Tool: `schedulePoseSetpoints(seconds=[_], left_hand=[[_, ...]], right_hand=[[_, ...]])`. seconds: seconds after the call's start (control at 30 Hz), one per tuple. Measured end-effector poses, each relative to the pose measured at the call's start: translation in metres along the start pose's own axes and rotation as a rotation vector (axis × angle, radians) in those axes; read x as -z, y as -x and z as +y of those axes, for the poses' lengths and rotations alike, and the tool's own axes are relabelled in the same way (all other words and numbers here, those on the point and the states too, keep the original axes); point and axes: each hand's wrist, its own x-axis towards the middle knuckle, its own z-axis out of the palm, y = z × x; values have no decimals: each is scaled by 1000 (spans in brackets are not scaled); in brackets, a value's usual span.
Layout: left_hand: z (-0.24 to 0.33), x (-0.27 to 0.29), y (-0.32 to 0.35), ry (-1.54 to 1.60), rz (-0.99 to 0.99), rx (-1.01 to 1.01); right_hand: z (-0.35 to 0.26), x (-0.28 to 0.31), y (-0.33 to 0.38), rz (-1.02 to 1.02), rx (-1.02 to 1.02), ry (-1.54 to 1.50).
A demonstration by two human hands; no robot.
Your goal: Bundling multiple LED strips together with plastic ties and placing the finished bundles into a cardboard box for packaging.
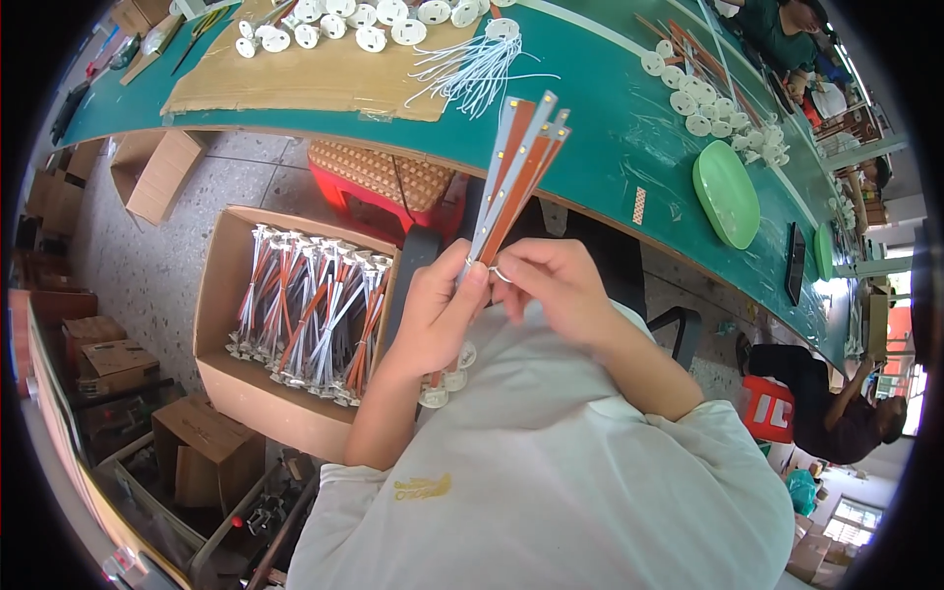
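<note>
My left hand [440, 307] is closed around a bundle of thin LED strips [518, 162], some white with small yellow chips and some orange-brown. The strips fan out upward over the table's near edge. White round end caps [454, 381] show below that hand, beside my shirt. My right hand [553, 285] pinches the end of a white tie [501, 274] close to the left thumb. How far the tie wraps round the strips is hidden by my fingers. On the table ahead lies a loose bunch of thin white ties [479, 77].
To my left stands an open cardboard box [280, 418] packed with tied strip bundles. White-capped pieces [371, 39] lie on cardboard [295, 93] on the green table [600, 128]. A green tray [726, 195] and phone [795, 264] are right. A red stool [369, 187] sits under the table.
</note>
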Motion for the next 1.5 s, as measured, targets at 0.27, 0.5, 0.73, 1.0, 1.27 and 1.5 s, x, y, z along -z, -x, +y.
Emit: schedulePoseSetpoints(seconds=[0.27, 0.5, 0.73, 1.0, 1.27, 1.5], left_hand=[[1, -9, -3, 277, 17, 62], [1, -11, -6, 246, -36, 67], [7, -14, -2, 172, -42, -15], [8, -19, -5, 250, 69, 59], [8, -20, -1, 185, 18, 118], [8, -21, -4, 123, 71, -185]], right_hand=[[-1, 20, -2, 11, 1093, 1118], [6, 16, 1, 45, 1028, 1202], [-8, 8, 15, -56, -273, -251], [-13, 11, 1, 54, 853, 1027], [-3, 13, 6, -7, 916, 1175], [-3, -1, 10, -39, -108, -89]])
